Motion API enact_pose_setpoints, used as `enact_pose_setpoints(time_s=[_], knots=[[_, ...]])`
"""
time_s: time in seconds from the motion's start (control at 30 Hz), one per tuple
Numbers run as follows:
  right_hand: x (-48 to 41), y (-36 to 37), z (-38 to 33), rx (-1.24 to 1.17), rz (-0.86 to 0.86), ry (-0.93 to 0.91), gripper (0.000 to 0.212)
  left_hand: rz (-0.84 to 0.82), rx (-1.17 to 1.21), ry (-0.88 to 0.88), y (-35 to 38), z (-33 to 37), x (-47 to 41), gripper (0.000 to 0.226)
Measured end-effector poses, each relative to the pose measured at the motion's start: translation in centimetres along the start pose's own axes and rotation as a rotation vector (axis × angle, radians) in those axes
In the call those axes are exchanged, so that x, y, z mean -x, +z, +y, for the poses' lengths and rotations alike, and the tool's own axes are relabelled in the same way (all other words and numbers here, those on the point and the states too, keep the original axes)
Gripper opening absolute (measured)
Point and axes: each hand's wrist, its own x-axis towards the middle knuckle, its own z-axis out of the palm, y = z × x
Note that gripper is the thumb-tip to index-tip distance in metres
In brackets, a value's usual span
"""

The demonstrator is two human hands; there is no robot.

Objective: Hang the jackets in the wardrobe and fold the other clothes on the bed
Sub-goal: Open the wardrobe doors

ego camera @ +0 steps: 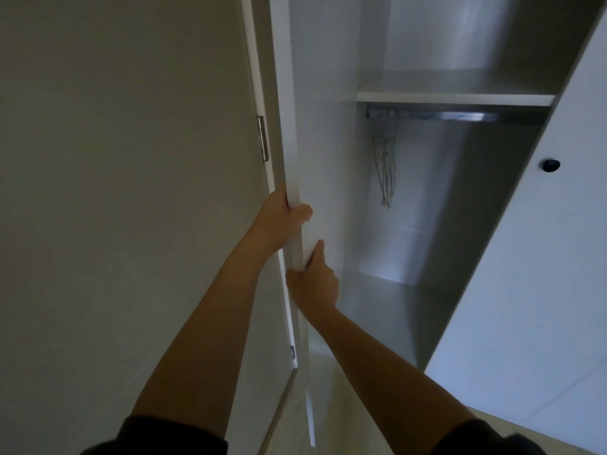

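Left hand (281,221), right hand (313,284) grip flat white wardrobe door (323,133) edge; steel rail (460,115) carries bare pale hangers (386,169), nothing hung yet.

A plain grey-beige flat panel (115,192) occupies the left side; wall or door leaf cannot be determined. A small silver metal hinge (261,137) is fixed at its white right edge. Pale floor (341,408) is visible below.
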Motion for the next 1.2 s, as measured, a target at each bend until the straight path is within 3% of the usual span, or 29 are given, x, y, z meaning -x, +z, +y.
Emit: enact_pose_setpoints(time_s=[0.47,0.63,0.77,0.87,1.0,1.13,1.2], knots=[[-1.2,4.7,-3.8,-0.01,-0.022,0.113,0.088,0.061,0.143,-0.056,-3.9,-2.1,-0.9,0.033],[-1.8,4.1,-3.0,-0.181,-0.167,0.081,0.103,0.112,0.163,-0.054,-3.3,-2.3,-0.7,0.028],[-2.5,1.5,-0.2,-0.297,-0.334,-0.087,0.106,0.266,-0.029,-0.062,-1.9,-2.9,0.2,0.031],[-2.7,-1.3,3.5,-0.421,-0.404,-0.034,0.101,0.459,-0.167,-0.051,-0.2,-3.1,1.7,0.05],[-3.8,-6.6,8.5,-0.547,-0.337,0.094,0.091,0.571,-0.211,-0.083,3.4,-2.7,3.5,0.092],[-5.4,-12.0,12.2,-0.619,-0.239,0.132,0.085,0.717,-0.384,-0.1,8.7,-1.7,5.1,0.096],[-6.2,-14.7,13.9,-0.628,-0.207,0.129,0.082,0.715,-0.452,-0.124,11.8,-1.3,5.3,0.093]])
